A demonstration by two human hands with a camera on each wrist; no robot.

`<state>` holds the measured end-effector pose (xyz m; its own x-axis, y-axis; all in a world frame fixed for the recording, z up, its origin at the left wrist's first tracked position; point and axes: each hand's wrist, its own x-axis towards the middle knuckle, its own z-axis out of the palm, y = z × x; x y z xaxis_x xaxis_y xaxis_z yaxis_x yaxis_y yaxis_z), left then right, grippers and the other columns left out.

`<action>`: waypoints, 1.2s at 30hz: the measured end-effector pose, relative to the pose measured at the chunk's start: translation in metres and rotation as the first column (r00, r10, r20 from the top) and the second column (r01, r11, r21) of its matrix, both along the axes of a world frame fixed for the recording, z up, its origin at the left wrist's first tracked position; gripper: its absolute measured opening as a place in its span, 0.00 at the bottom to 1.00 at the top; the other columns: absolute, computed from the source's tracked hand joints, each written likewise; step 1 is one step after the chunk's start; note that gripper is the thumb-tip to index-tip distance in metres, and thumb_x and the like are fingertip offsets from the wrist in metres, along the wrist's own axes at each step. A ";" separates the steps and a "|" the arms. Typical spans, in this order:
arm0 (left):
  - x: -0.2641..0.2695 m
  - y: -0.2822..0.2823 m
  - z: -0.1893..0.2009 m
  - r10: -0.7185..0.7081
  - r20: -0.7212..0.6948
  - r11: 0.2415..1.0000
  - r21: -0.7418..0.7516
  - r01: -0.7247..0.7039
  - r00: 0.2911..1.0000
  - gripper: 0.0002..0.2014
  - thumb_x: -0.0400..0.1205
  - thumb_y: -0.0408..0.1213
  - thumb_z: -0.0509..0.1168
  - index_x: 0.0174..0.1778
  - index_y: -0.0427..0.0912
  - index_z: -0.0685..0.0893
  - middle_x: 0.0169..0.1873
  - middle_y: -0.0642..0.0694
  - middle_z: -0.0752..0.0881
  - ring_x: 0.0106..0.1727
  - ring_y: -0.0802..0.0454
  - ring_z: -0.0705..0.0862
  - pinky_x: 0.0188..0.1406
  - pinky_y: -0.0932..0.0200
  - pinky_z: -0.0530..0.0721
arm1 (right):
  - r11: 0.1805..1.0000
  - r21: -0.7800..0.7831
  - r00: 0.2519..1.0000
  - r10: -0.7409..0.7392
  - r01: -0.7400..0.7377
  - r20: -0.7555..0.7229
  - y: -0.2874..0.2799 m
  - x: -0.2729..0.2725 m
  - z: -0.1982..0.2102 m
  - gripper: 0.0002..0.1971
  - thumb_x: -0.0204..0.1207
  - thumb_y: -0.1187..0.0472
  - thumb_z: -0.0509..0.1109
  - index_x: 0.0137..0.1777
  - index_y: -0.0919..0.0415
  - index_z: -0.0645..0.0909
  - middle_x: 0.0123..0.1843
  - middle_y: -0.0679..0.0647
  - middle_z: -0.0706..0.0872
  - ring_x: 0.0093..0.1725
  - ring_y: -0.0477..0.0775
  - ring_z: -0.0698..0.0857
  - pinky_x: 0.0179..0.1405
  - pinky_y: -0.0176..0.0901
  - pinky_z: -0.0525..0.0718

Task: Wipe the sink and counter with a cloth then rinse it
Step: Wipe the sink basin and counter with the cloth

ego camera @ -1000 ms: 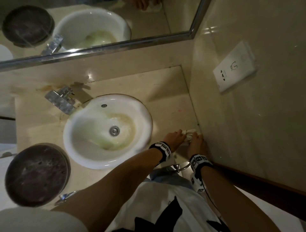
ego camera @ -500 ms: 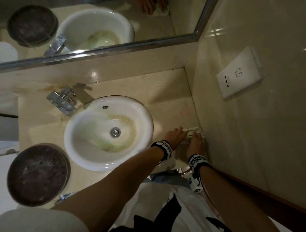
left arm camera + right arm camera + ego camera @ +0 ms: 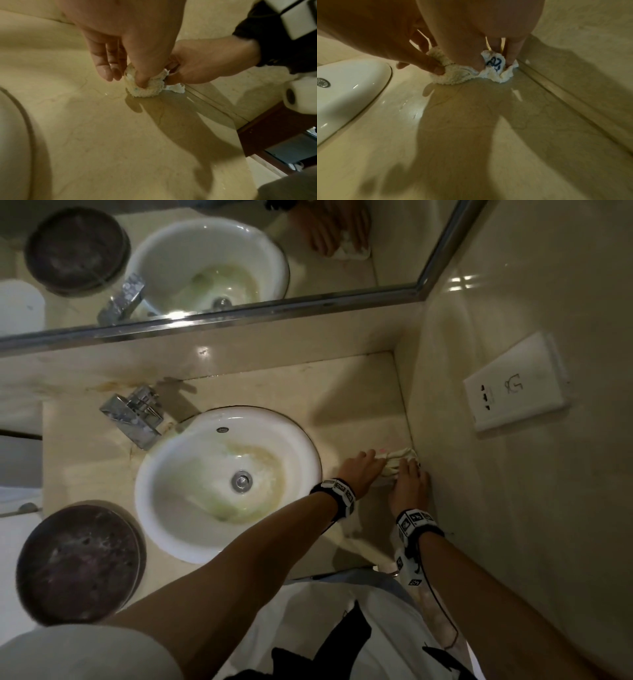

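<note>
A crumpled white cloth (image 3: 399, 457) (image 3: 150, 88) (image 3: 453, 75) lies on the beige counter (image 3: 342, 398), against the right wall. My left hand (image 3: 359, 470) (image 3: 133, 75) pinches its left end, the thumb dug into the fabric and the fingers straight on the far side. My right hand (image 3: 409, 491) (image 3: 493, 60) grips the right end, where a blue mark shows. The white sink (image 3: 308, 460), stained yellow-green around the drain, lies just left of the hands. The counter under the cloth looks wet.
A chrome faucet (image 3: 133, 416) stands at the sink's back left. A dark round lid (image 3: 78, 563) sits at the counter's front left. A white wall socket (image 3: 513, 381) is on the right wall. A mirror (image 3: 342, 268) runs along the back.
Both hands have slid the cloth a short way along the right wall, away from the counter's front edge and toward the back.
</note>
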<state>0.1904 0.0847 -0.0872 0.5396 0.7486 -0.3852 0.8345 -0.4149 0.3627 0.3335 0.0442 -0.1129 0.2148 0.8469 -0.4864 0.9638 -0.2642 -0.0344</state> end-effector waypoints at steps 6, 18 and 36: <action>-0.006 0.025 -0.008 0.040 0.025 0.999 0.002 -0.040 0.999 0.25 0.81 0.28 0.65 0.75 0.40 0.71 0.67 0.35 0.74 0.61 0.36 0.78 0.39 0.45 0.79 | 0.999 -0.025 1.000 0.030 -0.030 0.001 0.037 -0.004 -0.001 0.35 0.81 0.65 0.66 0.87 0.60 0.59 0.88 0.60 0.60 0.82 0.70 0.62 0.82 0.59 0.64; -0.018 0.065 -0.016 0.150 0.043 0.988 0.030 -0.151 0.988 0.23 0.81 0.35 0.68 0.72 0.41 0.73 0.64 0.38 0.77 0.60 0.39 0.79 0.44 0.47 0.80 | 0.985 -0.010 0.985 0.170 -0.171 -0.018 0.102 -0.010 0.003 0.36 0.81 0.67 0.64 0.88 0.57 0.56 0.89 0.56 0.56 0.80 0.66 0.62 0.81 0.56 0.67; -0.084 0.080 -0.023 0.453 0.059 0.887 0.065 -0.456 0.890 0.14 0.84 0.36 0.64 0.65 0.39 0.78 0.58 0.39 0.80 0.54 0.39 0.81 0.44 0.49 0.78 | 0.854 0.042 0.848 0.520 -0.518 -0.104 0.188 -0.087 0.002 0.36 0.80 0.70 0.59 0.88 0.49 0.58 0.87 0.50 0.62 0.75 0.72 0.68 0.66 0.60 0.80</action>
